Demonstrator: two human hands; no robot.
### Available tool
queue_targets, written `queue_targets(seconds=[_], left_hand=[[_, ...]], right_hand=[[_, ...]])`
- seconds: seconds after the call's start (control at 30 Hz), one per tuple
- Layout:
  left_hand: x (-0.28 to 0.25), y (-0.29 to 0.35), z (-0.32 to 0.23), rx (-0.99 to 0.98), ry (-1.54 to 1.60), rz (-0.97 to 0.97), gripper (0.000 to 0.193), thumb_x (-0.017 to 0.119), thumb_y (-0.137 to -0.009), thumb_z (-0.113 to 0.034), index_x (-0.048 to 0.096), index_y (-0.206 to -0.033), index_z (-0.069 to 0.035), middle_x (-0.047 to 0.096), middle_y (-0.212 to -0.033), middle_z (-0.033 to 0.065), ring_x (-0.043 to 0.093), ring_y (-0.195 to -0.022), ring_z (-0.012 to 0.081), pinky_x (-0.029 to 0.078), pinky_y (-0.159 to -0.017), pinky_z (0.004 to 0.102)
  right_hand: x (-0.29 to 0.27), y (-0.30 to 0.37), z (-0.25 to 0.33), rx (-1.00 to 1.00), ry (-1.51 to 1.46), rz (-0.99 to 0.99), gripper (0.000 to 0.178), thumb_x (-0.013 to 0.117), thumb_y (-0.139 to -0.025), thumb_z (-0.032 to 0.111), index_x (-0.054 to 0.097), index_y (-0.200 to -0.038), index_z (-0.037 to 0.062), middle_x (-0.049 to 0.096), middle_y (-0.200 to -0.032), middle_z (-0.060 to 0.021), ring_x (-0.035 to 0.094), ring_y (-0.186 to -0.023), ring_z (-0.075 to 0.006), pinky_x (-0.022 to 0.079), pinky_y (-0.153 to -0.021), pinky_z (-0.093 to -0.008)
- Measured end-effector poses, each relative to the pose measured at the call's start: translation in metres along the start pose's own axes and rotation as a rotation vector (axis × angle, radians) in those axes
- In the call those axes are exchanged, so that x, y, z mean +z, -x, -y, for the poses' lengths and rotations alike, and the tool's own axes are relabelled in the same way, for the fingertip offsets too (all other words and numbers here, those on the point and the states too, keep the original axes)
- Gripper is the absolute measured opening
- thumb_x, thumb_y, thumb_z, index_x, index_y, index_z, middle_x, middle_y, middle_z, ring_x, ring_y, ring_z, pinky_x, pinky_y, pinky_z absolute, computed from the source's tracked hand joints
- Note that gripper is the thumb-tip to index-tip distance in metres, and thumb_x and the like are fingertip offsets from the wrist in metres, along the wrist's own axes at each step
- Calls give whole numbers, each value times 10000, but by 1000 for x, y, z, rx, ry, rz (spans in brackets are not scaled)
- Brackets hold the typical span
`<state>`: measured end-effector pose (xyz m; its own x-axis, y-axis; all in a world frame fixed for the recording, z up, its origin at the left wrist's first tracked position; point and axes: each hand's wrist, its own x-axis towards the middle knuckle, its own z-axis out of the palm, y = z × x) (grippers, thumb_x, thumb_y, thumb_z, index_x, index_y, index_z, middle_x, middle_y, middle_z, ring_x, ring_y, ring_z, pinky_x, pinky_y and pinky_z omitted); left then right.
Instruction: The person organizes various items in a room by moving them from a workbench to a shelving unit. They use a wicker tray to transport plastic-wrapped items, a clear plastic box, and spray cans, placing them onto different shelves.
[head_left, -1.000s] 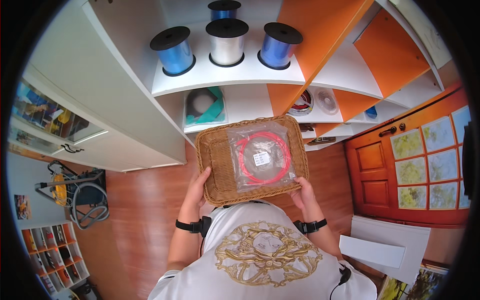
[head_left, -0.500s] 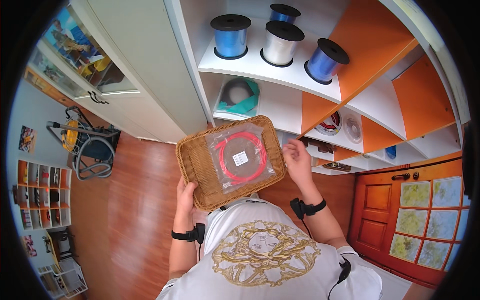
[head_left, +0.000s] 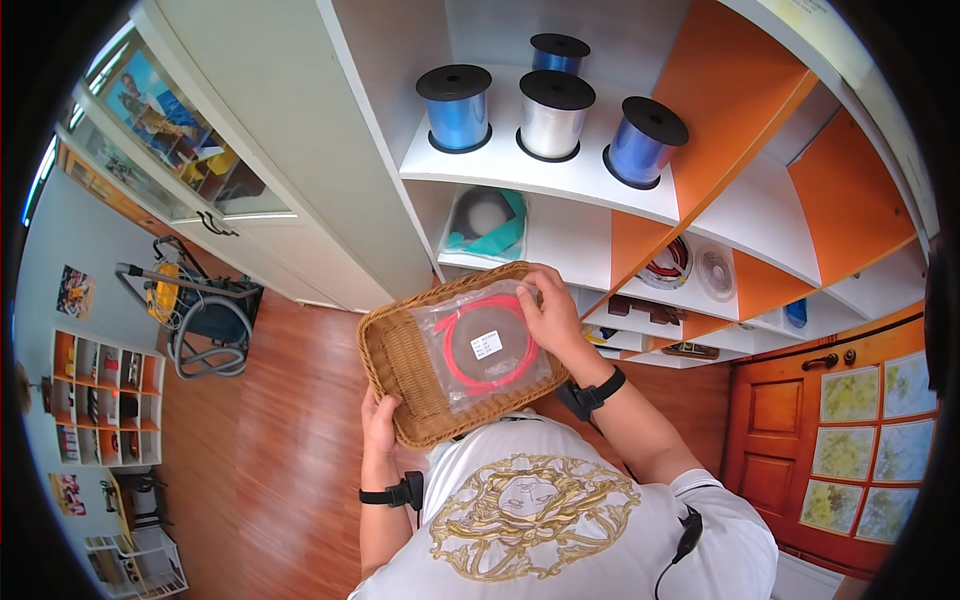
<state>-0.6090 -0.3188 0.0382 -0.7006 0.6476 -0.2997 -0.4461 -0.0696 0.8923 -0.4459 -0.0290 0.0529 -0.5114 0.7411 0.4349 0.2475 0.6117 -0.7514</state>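
A shallow tan wicker basket (head_left: 405,378) is held in front of my body. My left hand (head_left: 381,420) grips its lower left rim, the thumb over the edge. Inside the basket lies a clear plastic bag with a coil of red cable or thin tubing (head_left: 452,352) and a small white label (head_left: 486,345). Over the basket's right side, my right hand (head_left: 552,312) has its thumb and fingers closed at the bag's upper right edge, by the red coil. The palm side of this hand is partly hidden.
A white and orange shelf unit (head_left: 560,185) stands ahead, carrying several blue and white spools (head_left: 553,115) and a bag with a green strip (head_left: 490,222). A pale cabinet (head_left: 260,160) is at left, a vacuum cleaner (head_left: 215,320) beyond, a wooden door (head_left: 770,400) at right.
My right hand has moved left from beside the basket onto the bag's edge. The basket now sits slightly lower in view, and the shelves have shifted down a little.
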Motion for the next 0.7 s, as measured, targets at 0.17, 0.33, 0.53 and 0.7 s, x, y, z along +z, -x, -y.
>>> queue_targets(seconds=[0.17, 0.33, 0.53, 0.7], left_hand=[[6, -15, 0, -46, 47, 8, 455, 504, -810, -26, 523, -1260, 37, 625, -1143, 97, 602, -1019, 202, 487, -899, 313], [10, -29, -2, -86, 39, 57, 447, 494, -810, -55, 528, -1244, 45, 623, -1164, 120, 617, -1029, 227, 515, -896, 345], [6, -45, -1, -83, 55, 61, 439, 500, -805, -56, 538, -1230, 50, 626, -1156, 126, 622, -1013, 238, 520, -886, 350], [-15, -52, -8, -67, 52, 19, 421, 495, -817, -44, 538, -1222, 62, 628, -1140, 126, 619, -1009, 239, 521, -880, 353]], right_hand=[[-3, 4, -19, 414, -229, 113, 356, 662, -912, 206, 522, -1168, 1, 666, -1028, -162, 666, -844, -261, 522, -737, -347], [-10, 20, -40, 401, -452, 320, 399, 689, -880, 93, 525, -1221, -34, 689, -988, -130, 658, -897, -168, 526, -769, -309], [-21, 24, -30, 581, -579, 263, 277, 639, -904, 38, 572, -1165, -28, 689, -969, -86, 634, -851, -123, 509, -724, -251], [-44, -8, -46, 602, -764, 23, 156, 602, -932, 43, 592, -1073, -21, 685, -954, -68, 606, -786, -84, 489, -688, -228]])
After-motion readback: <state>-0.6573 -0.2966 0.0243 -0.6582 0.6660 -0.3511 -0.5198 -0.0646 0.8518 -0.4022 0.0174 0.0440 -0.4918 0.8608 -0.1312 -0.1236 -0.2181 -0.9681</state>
